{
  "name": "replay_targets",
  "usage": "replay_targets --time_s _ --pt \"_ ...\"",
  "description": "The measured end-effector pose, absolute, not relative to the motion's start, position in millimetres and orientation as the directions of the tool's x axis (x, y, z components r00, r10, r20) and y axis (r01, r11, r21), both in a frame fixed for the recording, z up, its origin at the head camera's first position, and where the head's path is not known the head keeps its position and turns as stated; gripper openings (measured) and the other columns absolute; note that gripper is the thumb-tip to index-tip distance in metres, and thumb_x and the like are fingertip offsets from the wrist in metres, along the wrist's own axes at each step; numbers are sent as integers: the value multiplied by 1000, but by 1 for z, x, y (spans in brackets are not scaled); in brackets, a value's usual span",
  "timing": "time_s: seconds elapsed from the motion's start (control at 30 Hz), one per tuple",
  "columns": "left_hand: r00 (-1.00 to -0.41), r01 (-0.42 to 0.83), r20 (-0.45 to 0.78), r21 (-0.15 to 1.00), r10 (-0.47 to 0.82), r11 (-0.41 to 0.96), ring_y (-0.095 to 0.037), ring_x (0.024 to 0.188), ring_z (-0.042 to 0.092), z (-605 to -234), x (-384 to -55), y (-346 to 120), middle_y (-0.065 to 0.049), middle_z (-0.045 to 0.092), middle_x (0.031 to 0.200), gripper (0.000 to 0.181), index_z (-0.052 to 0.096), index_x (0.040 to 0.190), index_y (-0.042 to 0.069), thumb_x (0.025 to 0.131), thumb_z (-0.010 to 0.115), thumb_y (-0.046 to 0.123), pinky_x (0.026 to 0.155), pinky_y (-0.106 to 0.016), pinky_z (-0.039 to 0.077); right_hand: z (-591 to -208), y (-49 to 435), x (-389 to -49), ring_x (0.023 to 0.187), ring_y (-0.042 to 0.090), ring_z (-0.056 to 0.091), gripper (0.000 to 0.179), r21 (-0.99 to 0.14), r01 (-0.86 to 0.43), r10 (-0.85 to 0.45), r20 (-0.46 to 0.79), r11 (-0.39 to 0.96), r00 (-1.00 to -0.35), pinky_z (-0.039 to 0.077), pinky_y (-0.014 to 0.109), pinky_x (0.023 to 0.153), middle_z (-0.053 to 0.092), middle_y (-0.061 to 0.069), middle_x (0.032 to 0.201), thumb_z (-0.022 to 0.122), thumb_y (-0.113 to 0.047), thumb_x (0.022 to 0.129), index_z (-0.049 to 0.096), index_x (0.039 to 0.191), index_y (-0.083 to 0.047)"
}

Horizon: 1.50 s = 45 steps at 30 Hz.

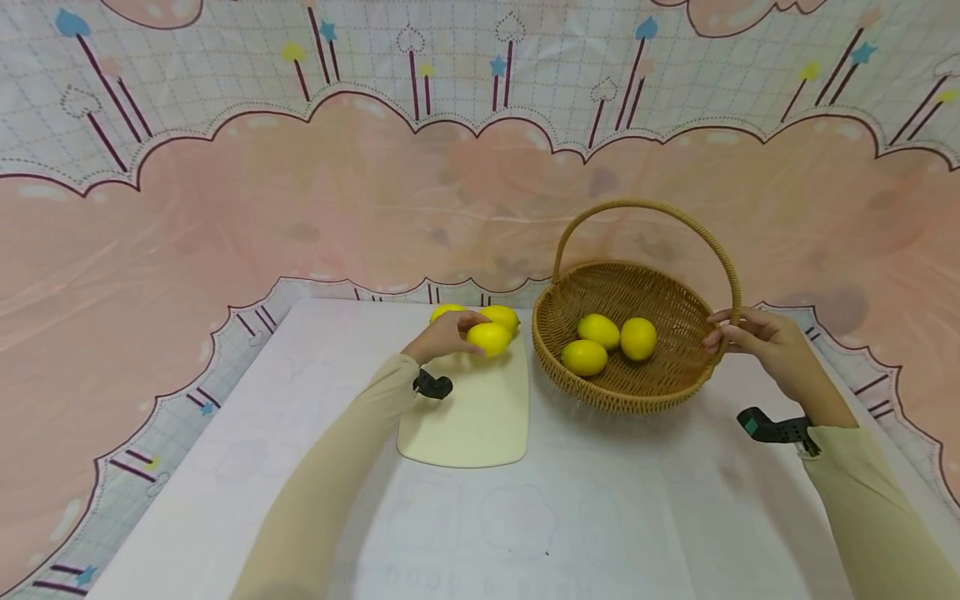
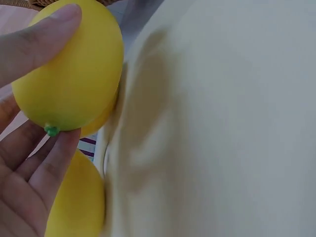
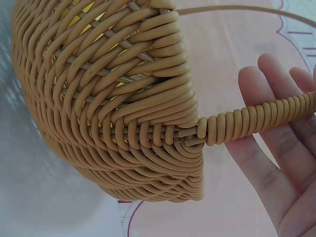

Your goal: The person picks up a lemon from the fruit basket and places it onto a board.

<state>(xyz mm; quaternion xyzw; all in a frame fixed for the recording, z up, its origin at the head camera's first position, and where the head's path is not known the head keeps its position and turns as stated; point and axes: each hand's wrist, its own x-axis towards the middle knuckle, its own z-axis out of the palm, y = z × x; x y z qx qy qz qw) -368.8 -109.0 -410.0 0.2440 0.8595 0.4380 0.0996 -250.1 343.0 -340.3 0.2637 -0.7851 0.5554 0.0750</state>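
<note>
— Pink cloud-patterned cloth [image 1: 262, 217] hangs behind a white desk [image 1: 600, 517], and both hands are busy!

— Left hand [image 1: 442, 335] first: thumb on one side, fingers on the other, clamped on a yellow lemon [image 1: 490, 339] at the far part of the cream board [image 1: 465, 425].

— Touching its neighbours?

— Can't tell! Two more lemons [image 1: 501, 317] sit just beyond it, so I'd go straight up before any sideways move, or one might get nudged into a roll.

— Grip advice?

— Looks smooth and rounded, so fingertips spread underneath, thumb opposite, only a light squeeze. Left wrist view shows much that shape, the green tip [image 2: 52, 130] uncovered.

— And over on the right?

— Right hand [image 1: 780, 346] has its fingers round the foot of the handle [image 1: 645, 204], at the side of the wicker basket [image 1: 630, 406], with three lemons [image 1: 598, 331] lying inside.

— Hard grip or soft?

— Firm but calm, I'd say! Steady hold, no tugging, no tipping; that should spare those three a tumble.
</note>
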Motion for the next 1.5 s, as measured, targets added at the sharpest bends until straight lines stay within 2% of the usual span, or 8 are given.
replay_targets --time_s 0.07,0.3,0.47,0.6,1.1,1.5 --pt "-861 333 39 796 506 506 -29 124 51 -413 -369 -108 -16 56 133 59 55 129 2 75 78 9 105 -39 43 -340 343 -250 80 4 67 21 -832 -498 -332 411 243 -849 54 14 74 72 -5 83 45 5 95 60 110 4" --pt "-873 314 31 799 486 513 -28 121 54 -429 -376 -107 -14 59 130 60 56 128 4 73 80 12 105 -39 43 -340 343 -250 80 4 67 25 -835 -495 -335 407 240 -850 54 14 74 72 -5 83 44 4 95 63 109 -6" --pt "-878 292 31 825 478 483 -28 120 54 -435 -376 -106 -14 59 129 59 57 127 4 72 80 11 105 -39 43 -340 343 -250 80 3 67 24 -831 -494 -329 405 257 -853 54 13 74 72 -5 83 45 4 96 63 109 -5" --pt "-878 294 40 831 476 473 -29 119 55 -437 -375 -105 -15 59 129 59 58 126 4 72 80 10 104 -39 44 -339 343 -250 79 3 67 26 -829 -492 -326 402 267 -855 53 12 74 72 -6 83 45 3 96 63 109 -9" --pt "-856 295 4 825 517 481 -29 123 50 -438 -373 -104 -12 56 133 62 56 129 8 73 81 15 106 -40 42 -340 343 -250 79 4 67 27 -831 -496 -325 410 253 -852 54 13 74 73 -6 83 45 5 95 63 109 -9" --pt "-826 311 16 847 564 431 -29 120 52 -440 -373 -107 -14 56 131 61 55 129 5 74 79 11 103 -37 45 -340 343 -250 79 4 67 26 -832 -496 -327 409 249 -852 54 13 74 73 -5 84 44 4 95 63 110 -8"
